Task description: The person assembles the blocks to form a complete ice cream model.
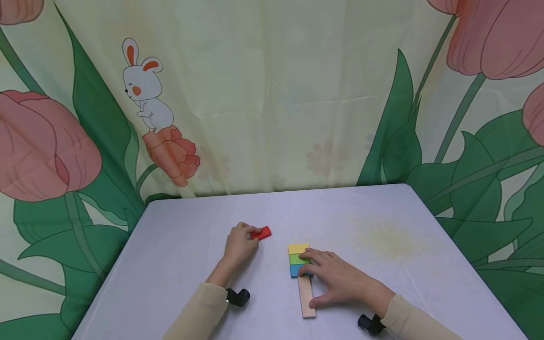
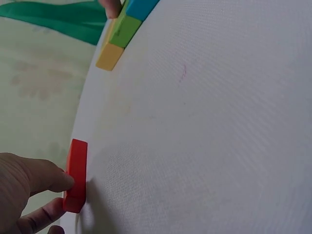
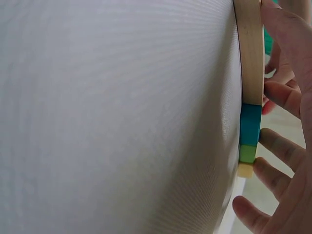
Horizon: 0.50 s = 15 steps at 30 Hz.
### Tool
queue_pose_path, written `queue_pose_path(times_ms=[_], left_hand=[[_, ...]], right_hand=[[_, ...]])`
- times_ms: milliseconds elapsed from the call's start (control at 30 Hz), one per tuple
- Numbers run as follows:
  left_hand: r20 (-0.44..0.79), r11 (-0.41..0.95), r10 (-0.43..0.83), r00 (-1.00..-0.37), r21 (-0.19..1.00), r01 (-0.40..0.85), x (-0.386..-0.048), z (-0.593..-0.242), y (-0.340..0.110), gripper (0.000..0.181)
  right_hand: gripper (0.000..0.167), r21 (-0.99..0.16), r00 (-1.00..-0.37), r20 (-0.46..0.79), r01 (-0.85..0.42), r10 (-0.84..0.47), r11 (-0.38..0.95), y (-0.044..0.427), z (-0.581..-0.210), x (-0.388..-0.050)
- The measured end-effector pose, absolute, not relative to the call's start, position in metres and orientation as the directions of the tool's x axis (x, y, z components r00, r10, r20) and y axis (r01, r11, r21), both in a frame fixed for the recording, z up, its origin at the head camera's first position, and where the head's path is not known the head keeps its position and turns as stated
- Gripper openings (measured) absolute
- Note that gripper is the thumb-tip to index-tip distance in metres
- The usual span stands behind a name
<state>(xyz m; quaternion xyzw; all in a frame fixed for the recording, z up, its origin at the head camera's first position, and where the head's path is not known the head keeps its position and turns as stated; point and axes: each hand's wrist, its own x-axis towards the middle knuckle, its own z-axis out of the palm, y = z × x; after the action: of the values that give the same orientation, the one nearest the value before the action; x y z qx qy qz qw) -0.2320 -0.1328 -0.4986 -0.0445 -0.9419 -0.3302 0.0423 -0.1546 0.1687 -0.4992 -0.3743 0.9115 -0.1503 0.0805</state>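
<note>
My left hand [image 1: 240, 243] pinches a flat red block [image 1: 264, 232] between thumb and fingers; the left wrist view shows the same red block [image 2: 77, 165] just at the table surface. To its right, yellow [image 1: 296, 248], green [image 1: 295, 259] and blue [image 1: 296, 270] blocks lie side by side in a stack-like row. A long plain wooden strip [image 1: 305, 296] runs from the blue block toward me. Over this row spreads my right hand [image 1: 340, 276], fingertips on the coloured blocks, thumb beside the strip's near end. Its fingers are extended and apart in the right wrist view.
A white cloth covers the table [image 1: 191, 222], with a faint yellowish stain [image 1: 388, 238] at the right. Behind its far edge hangs a curtain [image 1: 272, 94] printed with tulips and a rabbit. Black wrist cameras sit by both sleeves.
</note>
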Motion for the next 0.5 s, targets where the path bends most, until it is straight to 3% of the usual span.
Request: queue_pose_path(times_ms=[500], left_hand=[[0.175,0.794,0.075,-0.982,0.584,0.165,-0.233,-0.502,-0.121,0.008]], right_hand=[[0.068,-0.349,-0.709,-0.039,-0.651,-0.704,0.674,0.170,-0.497,-0.154]])
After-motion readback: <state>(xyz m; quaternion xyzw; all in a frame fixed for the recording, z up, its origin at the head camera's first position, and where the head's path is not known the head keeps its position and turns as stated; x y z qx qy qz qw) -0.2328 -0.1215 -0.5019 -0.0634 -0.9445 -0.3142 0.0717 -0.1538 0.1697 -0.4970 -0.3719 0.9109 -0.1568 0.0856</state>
